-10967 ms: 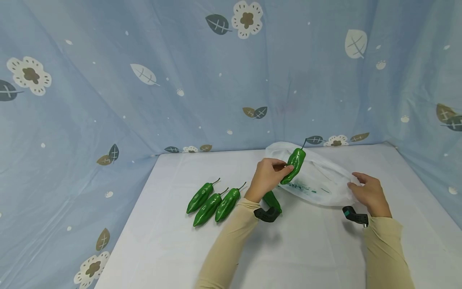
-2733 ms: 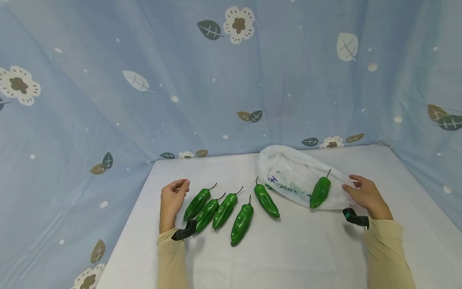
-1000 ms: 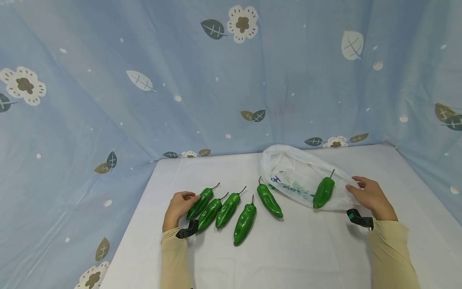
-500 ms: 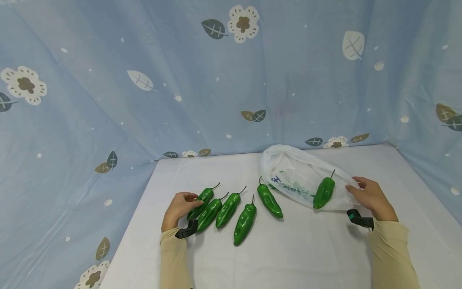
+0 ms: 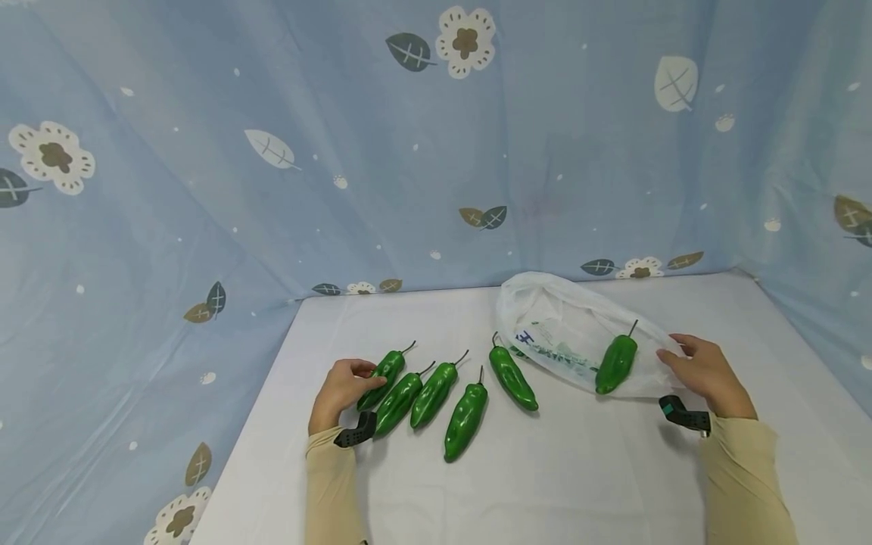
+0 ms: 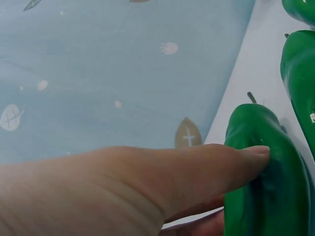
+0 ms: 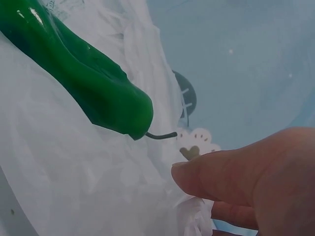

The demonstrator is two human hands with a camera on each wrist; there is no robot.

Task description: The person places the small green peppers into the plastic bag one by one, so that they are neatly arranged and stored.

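At the left end of a row of green chili peppers, my left hand [image 5: 344,390] pinches the leftmost pepper [image 5: 386,375]. In the left wrist view the thumb [image 6: 236,164] lies across that pepper [image 6: 266,196], with fingertips at its side. My right hand [image 5: 705,372] pinches the right end of a white plastic bag [image 5: 568,322]; its gathered film shows between thumb and fingers in the right wrist view. On the bag lies one pepper [image 5: 617,365], stem toward the back. Another pepper [image 5: 512,378] rests beside the bag's left edge.
Three more peppers lie side by side between the hands: one [image 5: 400,403] close to the left wrist, a second [image 5: 434,395] and a third [image 5: 466,421] farther right. A blue patterned curtain [image 5: 409,151] hangs behind the white table [image 5: 545,484].
Earlier my left hand held a pepper over the bag, then hovered at the left; now it has come down onto the leftmost pepper. A pepper now lies on the bag. The right hand stayed there.
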